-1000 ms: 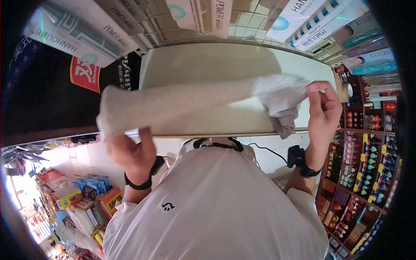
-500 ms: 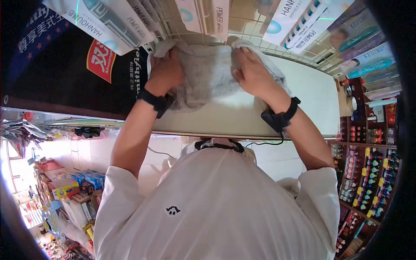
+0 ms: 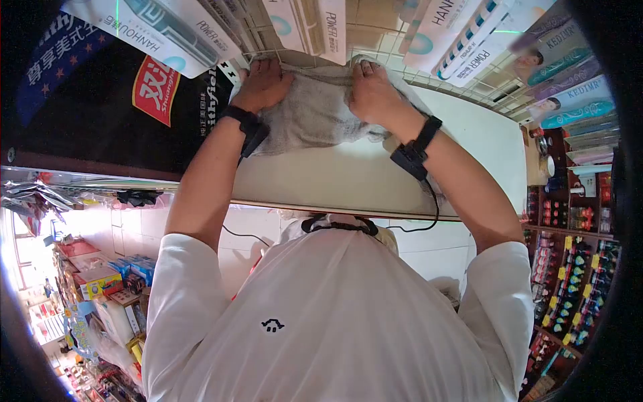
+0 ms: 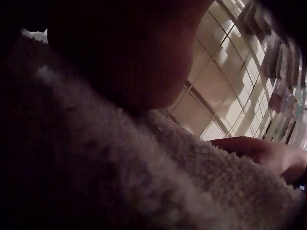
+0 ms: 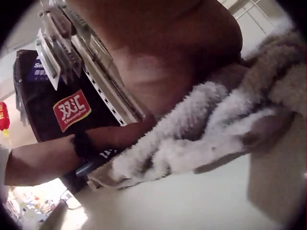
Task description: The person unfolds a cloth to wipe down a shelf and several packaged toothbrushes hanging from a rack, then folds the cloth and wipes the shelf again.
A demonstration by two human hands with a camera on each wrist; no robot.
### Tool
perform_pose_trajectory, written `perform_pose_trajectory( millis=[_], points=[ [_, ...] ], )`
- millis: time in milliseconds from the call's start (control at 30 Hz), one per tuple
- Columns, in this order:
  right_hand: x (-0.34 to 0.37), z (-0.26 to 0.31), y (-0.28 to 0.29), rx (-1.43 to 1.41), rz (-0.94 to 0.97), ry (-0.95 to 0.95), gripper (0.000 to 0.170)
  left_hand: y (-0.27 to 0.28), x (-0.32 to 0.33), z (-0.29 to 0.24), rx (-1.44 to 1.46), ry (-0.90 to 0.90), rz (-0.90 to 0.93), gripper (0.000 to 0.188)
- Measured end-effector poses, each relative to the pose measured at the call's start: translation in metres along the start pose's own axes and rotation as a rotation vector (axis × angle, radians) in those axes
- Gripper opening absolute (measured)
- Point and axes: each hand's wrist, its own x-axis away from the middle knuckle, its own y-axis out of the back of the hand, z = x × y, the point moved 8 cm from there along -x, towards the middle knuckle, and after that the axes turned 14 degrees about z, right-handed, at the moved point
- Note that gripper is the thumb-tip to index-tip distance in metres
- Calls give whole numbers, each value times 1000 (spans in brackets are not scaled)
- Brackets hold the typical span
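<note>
A grey, fluffy towel lies spread on the pale counter top, creased, with its far edge close to the wire rack. My left hand rests on its left end, fingers stretched forward over the cloth. On the right part, my right hand holds the towel near its far edge with bent fingers. In the right wrist view the towel is bunched in thick folds under that hand, whose fingertips are hidden. The left wrist view is dark, with towel pile close below the hand.
Behind the towel, boxed goods and more packages hang on a wire rack, low over the hands. A black printed panel borders the left side. Bare counter top shows in front, and stocked shelves stand at right.
The towel, first stretched in the air between both hands, came down on the counter. Over the last half second it was flattened further, and the left fingers straightened on it.
</note>
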Motion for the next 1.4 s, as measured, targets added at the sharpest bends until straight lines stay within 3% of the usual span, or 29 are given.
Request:
perform_pose_trajectory(
  millis=[33,100,200,267,367,433,467,567,767,867,933,967,1000,1033,1067,1133,1233,1267,1333,1367,1400],
  points=[
    [-9,-1,-4,25,1,2,51,-5,-4,3,16,43,80,73],
    [-20,0,-1,50,3,6,51,-3,-3,0,8,43,51,72],
    [-29,-3,4,-25,159,-77,51,4,12,-11,-119,11,56,69],
    [-31,-6,2,-123,316,-173,41,1,14,-15,-242,-29,84,67],
    [-38,-11,-11,-5,137,-162,32,-2,6,-5,-167,-110,-29,63],
    [-37,-14,-13,-15,71,-93,27,-3,23,-19,-319,-107,231,64],
    [-36,-12,-13,-26,11,-19,24,-10,20,-15,-318,-105,229,64],
    [-14,-10,19,-160,40,-165,19,-32,14,9,-214,-8,157,66],
    [-16,-18,14,-91,-65,-78,12,2,53,-25,-105,-165,29,71],
    [-5,-13,20,-85,-70,-74,13,-3,56,-23,-162,-104,70,60],
    [9,-3,24,-172,-100,-32,13,3,66,-33,54,-179,115,64],
    [14,2,28,-257,-132,13,14,2,70,-38,57,-179,118,64],
    [15,5,33,-256,-127,12,14,-5,75,-53,-48,-298,145,65],
    [19,9,46,-391,-255,61,14,-13,79,-68,-152,-415,172,66],
    [25,13,53,-529,-380,107,15,-20,80,-73,-146,-415,180,66],
    [16,16,50,-579,-389,114,22,-16,72,-77,-15,-393,-18,69],
    [1,31,37,-560,-391,184,32,-12,47,-78,-85,-291,-84,71],
    [-4,39,31,-493,-381,243,36,-7,40,-81,-86,-294,-87,71],
    [-15,40,18,-419,-310,184,41,-9,25,-75,-48,-89,197,75],
    [-22,39,8,-346,-232,132,47,-11,22,-76,-47,-95,203,75],
    [-30,37,3,-348,-229,123,47,-7,17,-74,-53,-110,91,76]
  ],
)
